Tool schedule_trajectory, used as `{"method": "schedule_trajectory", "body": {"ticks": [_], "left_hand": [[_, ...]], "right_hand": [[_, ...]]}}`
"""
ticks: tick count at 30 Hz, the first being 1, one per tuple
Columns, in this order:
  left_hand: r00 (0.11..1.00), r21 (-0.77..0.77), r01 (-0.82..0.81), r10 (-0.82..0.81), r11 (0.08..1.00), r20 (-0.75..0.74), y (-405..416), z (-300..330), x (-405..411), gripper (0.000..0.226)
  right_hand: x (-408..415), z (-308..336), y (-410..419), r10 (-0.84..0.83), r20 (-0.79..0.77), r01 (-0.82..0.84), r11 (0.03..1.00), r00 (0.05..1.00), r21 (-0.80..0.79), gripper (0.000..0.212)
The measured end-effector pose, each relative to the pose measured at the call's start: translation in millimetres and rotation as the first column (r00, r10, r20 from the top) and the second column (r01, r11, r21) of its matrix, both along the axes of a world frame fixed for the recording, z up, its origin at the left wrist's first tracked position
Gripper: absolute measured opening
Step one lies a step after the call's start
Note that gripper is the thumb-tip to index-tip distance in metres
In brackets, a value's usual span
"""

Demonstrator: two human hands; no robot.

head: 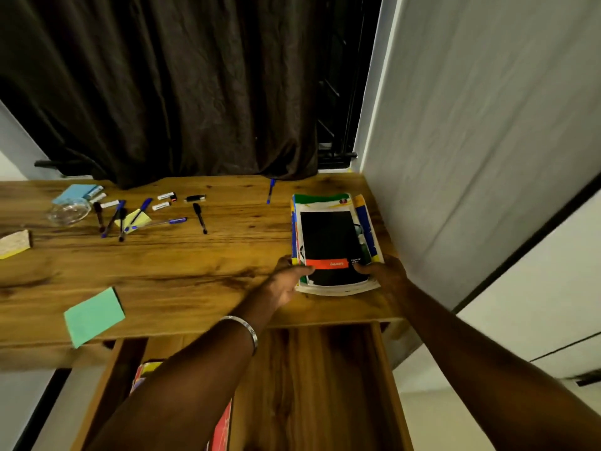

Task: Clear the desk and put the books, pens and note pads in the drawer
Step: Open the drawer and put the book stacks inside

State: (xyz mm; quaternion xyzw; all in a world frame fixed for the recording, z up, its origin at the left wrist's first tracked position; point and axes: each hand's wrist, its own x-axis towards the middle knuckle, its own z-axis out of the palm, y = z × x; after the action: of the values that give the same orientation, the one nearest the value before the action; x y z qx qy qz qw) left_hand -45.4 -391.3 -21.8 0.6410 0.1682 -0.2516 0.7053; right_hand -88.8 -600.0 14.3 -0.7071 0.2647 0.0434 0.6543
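Currently both hands are on the stack of books. Left hand grips the stack's near-left corner, thumb laid over the top cover. Right hand grips the near-right corner, thumb on the cover.

Stack lies flat on the wooden desk, near its right end, close to the white wall. Top book: black cover, orange-red band with white lettering across the near part. Beneath it, larger books show white, green, blue and yellow edges.

Just in front of the stack, below the desk edge, the drawer stands pulled out; a red and yellow book lies in its left part, partly hidden by the left forearm, which carries a metal bangle.

Left of the stack: a green note pad at the desk's near edge; farther left and back, scattered pens, a yellow note pad, a glass dish, a blue pad. One blue pen lies behind the stack, by the dark curtain.
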Motion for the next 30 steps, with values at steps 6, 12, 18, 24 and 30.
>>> {"method": "schedule_trajectory", "body": {"ticks": [6,12,18,24,30], "left_hand": [[0.999,0.064,0.025,-0.028,0.998,0.041,16,6,-55,0.062],[0.995,0.076,0.033,-0.04,0.997,0.087,33,8,-106,0.073],[0.994,0.105,0.043,-0.053,0.994,0.095,51,2,-161,0.067],[0.992,0.163,0.067,-0.083,0.984,0.098,71,0,-227,0.077],[0.991,0.217,0.116,-0.128,0.969,0.045,80,-14,-287,0.073]], "right_hand": [[-45,-1,16,-0.049,-0.064,0.055,0.995,0.997,0.087,0.058],[-95,4,34,-0.04,-0.025,0.043,0.988,0.999,0.147,0.059],[-148,9,52,-0.028,0.014,0.026,0.992,1.0,0.125,0.057],[-215,8,74,-0.03,0.04,0.025,0.992,0.999,0.121,0.062],[-276,1,84,-0.047,-0.035,0.05,0.996,0.998,0.076,0.056]]}}
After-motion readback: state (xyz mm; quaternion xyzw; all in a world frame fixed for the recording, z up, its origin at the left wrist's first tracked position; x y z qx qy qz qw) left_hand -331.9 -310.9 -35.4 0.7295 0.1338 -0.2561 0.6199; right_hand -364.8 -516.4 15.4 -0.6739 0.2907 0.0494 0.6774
